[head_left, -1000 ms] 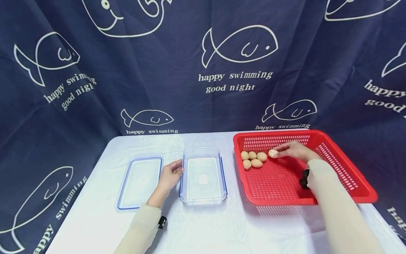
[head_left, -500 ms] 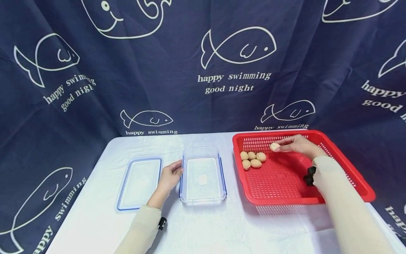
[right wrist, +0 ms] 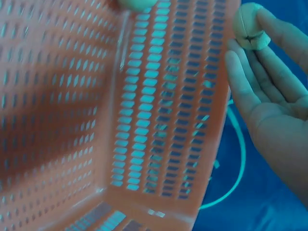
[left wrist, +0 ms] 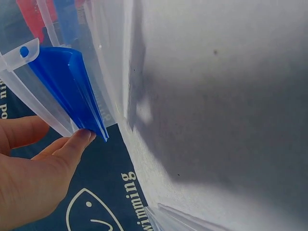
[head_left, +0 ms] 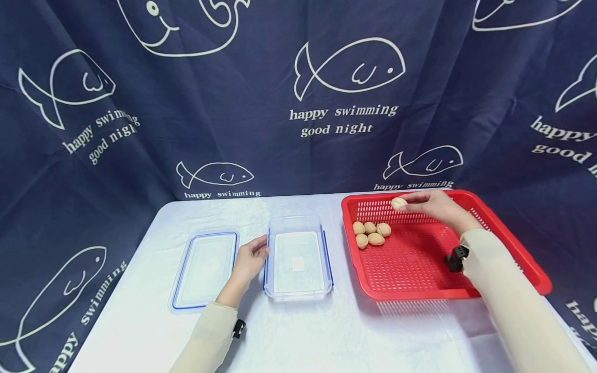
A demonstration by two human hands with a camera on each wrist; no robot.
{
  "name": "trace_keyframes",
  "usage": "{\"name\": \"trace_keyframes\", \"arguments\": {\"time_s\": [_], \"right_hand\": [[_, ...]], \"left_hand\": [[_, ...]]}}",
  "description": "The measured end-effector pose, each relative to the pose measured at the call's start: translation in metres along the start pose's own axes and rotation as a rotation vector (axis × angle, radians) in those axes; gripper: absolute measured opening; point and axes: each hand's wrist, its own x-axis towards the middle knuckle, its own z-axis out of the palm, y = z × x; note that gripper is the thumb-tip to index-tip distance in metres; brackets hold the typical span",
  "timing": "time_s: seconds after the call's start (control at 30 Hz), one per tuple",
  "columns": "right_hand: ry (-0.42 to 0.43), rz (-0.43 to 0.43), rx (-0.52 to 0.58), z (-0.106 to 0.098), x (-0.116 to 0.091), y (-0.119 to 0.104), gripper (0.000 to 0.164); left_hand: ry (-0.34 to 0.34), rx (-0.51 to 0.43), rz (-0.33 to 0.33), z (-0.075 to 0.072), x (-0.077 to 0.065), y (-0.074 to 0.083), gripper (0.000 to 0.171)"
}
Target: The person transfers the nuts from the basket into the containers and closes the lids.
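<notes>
My left hand point(head_left: 249, 259) rests at the left side of a clear plastic food box point(head_left: 298, 298) with blue latches. In the left wrist view, the fingertips point(left wrist: 85, 137) touch the end of a blue latch point(left wrist: 65, 82), while the thumb lies apart from them, close to the box wall. My right hand point(head_left: 436, 204) pinches a pale walnut point(head_left: 398, 203) between thumb and fingers, up by the back rim of a red basket point(head_left: 415, 297). In the right wrist view, the walnut point(right wrist: 251, 26) shows a dark crack. Several other walnuts point(head_left: 375, 239) lie grouped in the basket's left part.
A clear lid point(head_left: 205, 272) with a blue seal lies flat on the white-covered table point(head_left: 298, 336), left of the box. Behind the table hangs a dark blue cloth point(head_left: 261, 119) with fish drawings. The basket's raised rim stands right of the box.
My right hand has lifted the walnut from the basket floor up toward the back rim, lately shifting slightly left. My left hand, the box and the lid stay in place.
</notes>
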Motion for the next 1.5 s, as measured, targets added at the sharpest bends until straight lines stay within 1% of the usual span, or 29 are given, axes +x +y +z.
{"name": "trace_keyframes", "arguments": {"time_s": [0.2, 0.33, 0.47, 0.6, 0.67, 0.8, 0.9, 1.03, 1.07, 1.13, 1.27, 1.3, 1.37, 1.5], "right_hand": [[0.053, -0.067, 0.055, 0.006, -0.006, -0.021, 0.059], [0.069, -0.101, 0.133, 0.012, -0.01, -0.036, 0.058], [0.066, -0.117, 0.202, 0.02, -0.016, -0.057, 0.056], [0.085, -0.133, 0.217, 0.031, -0.023, -0.079, 0.055], [0.099, -0.145, 0.225, 0.037, -0.026, -0.088, 0.054], [0.12, -0.167, 0.282, 0.052, -0.031, -0.104, 0.053], [0.115, -0.183, 0.341, 0.064, -0.034, -0.114, 0.051], [0.11, -0.193, 0.388, 0.08, -0.038, -0.127, 0.05], [0.105, -0.186, 0.401, 0.083, -0.04, -0.13, 0.051], [0.069, -0.164, 0.457, 0.09, -0.045, -0.136, 0.052], [0.068, -0.19, 0.528, 0.104, -0.052, -0.149, 0.048], [0.074, -0.202, 0.539, 0.108, -0.053, -0.152, 0.046], [0.11, -0.237, 0.517, 0.115, -0.055, -0.159, 0.044], [0.117, -0.246, 0.524, 0.13, -0.059, -0.17, 0.043]], "left_hand": [[-0.001, -0.008, -0.009, 0.0, 0.0, -0.001, 0.038], [-0.005, -0.014, -0.01, 0.001, 0.0, -0.002, 0.038], [-0.005, -0.008, -0.008, 0.001, 0.0, -0.001, 0.038], [0.0, -0.003, -0.011, 0.001, 0.001, 0.001, 0.038], [0.003, 0.0, -0.012, 0.001, 0.001, 0.001, 0.038], [0.008, 0.008, -0.013, 0.001, 0.002, 0.0, 0.037], [0.015, 0.008, -0.022, 0.001, 0.002, -0.001, 0.037], [0.008, 0.018, -0.03, 0.0, 0.001, 0.001, 0.038], [0.003, 0.02, -0.028, 0.0, 0.001, 0.002, 0.039], [-0.005, 0.023, -0.026, -0.001, 0.0, 0.003, 0.039], [-0.006, 0.02, -0.022, -0.001, -0.001, 0.002, 0.038], [-0.005, 0.022, -0.017, -0.001, -0.001, 0.002, 0.038], [-0.003, 0.022, -0.014, -0.001, -0.001, 0.001, 0.038], [-0.001, 0.014, -0.005, 0.0, -0.002, 0.001, 0.037]]}}
